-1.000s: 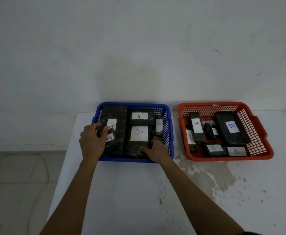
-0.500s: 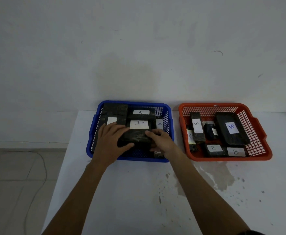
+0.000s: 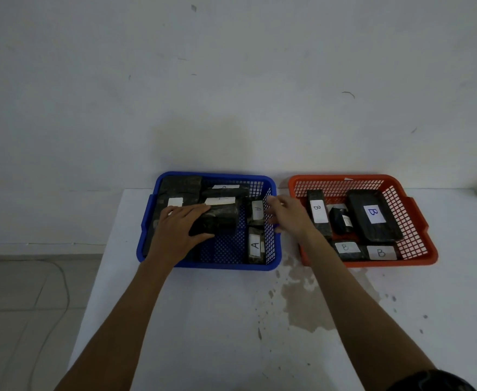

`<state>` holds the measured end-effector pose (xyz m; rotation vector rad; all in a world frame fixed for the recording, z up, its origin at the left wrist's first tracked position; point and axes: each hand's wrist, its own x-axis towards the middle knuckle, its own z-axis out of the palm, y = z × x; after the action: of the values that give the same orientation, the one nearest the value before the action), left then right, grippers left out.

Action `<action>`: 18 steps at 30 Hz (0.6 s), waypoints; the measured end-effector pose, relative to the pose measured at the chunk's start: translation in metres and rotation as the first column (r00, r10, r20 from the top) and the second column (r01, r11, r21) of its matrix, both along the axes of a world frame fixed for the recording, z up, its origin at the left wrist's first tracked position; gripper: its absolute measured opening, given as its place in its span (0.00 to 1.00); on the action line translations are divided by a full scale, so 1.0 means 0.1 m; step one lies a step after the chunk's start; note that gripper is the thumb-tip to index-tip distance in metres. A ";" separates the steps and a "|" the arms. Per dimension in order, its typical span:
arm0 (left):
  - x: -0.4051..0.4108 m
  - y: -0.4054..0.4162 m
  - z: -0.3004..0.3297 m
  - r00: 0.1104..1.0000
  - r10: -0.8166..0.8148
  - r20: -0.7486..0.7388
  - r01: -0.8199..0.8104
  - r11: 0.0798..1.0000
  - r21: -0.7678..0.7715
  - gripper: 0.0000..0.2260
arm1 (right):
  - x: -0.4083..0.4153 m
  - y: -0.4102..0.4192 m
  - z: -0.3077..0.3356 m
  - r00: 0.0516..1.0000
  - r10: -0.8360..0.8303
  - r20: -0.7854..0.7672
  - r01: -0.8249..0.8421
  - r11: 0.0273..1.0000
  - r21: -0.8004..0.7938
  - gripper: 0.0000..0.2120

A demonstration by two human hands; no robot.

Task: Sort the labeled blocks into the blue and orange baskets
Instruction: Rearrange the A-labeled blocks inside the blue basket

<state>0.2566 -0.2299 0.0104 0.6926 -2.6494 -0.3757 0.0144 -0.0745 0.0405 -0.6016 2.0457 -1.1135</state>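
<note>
Inside the blue basket point(image 3: 271, 221), near its middle, my left hand point(image 3: 179, 232) is clamped on a dark block point(image 3: 220, 218), fingers point(image 3: 192, 211) over its top and thumb under its near edge. The block is tilted, its white label turned up and away from me, so I cannot read the letter. Around it lie other dark blocks: a large one along the left wall with a white label point(image 3: 175, 202), one behind it at the far wall, and two small blocks marked A point(image 3: 255, 245) against the right wall, one behind the other.

My right hand point(image 3: 286, 217) hovers over the gap between the two baskets, fingers spread apart and holding nothing, just beside the blue basket's right rim.

To the right, the orange basket point(image 3: 418, 221) holds blocks marked B: a tall narrow one point(image 3: 317, 211) at the left, a wide flat one point(image 3: 372, 214) at the right, and two small ones along the near wall. Both baskets sit on a white tabletop point(image 3: 217, 320), stained near the middle, with no loose blocks on it, so sorting looks nearly finished.

The risk, as I judge it: one hand carries a heavy-looking tilted block, and it could slip from the thumb and drop onto its neighbours. My open right hand could also knock the basket's rim.
</note>
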 end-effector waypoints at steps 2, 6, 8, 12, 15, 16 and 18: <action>0.00 -0.03 0.03 1.000 -0.008 -0.009 0.008 0.999 0.031 0.32 | -0.07 0.09 -0.03 0.985 0.055 -0.166 -0.054 0.999 0.011 0.14; 0.01 -0.05 0.04 1.000 -0.017 0.002 0.017 0.999 0.038 0.31 | -0.05 0.21 -0.13 0.974 0.152 -0.170 -0.146 0.988 0.044 0.08; 0.01 -0.04 0.02 1.000 -0.015 0.003 0.015 1.000 0.027 0.30 | 0.00 0.22 -0.17 0.975 0.151 -0.165 -0.146 0.988 0.044 0.08; -0.04 -0.05 0.07 1.000 -0.004 -0.021 0.006 0.997 0.076 0.29 | 0.06 0.19 -0.18 0.990 0.114 -0.083 -0.116 0.993 -0.015 0.10; -0.11 -0.14 0.19 0.999 -0.035 -0.032 0.040 0.987 0.158 0.29 | 0.06 0.14 -0.13 0.995 0.088 -0.054 -0.093 0.993 -0.078 0.07; -0.13 -0.16 0.21 0.998 -0.046 -0.034 0.051 0.986 0.161 0.29 | 0.06 0.13 -0.12 0.997 0.075 -0.015 -0.076 0.992 -0.099 0.07; -0.13 -0.13 0.21 0.998 -0.050 -0.043 0.055 0.990 0.133 0.28 | 0.09 0.08 -0.08 0.989 0.067 0.129 -0.053 0.993 -0.109 0.10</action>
<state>0.2437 -0.2424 0.0318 0.6495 -2.6277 -0.5807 0.0238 -0.0665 0.0327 -0.6208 1.8532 -1.1987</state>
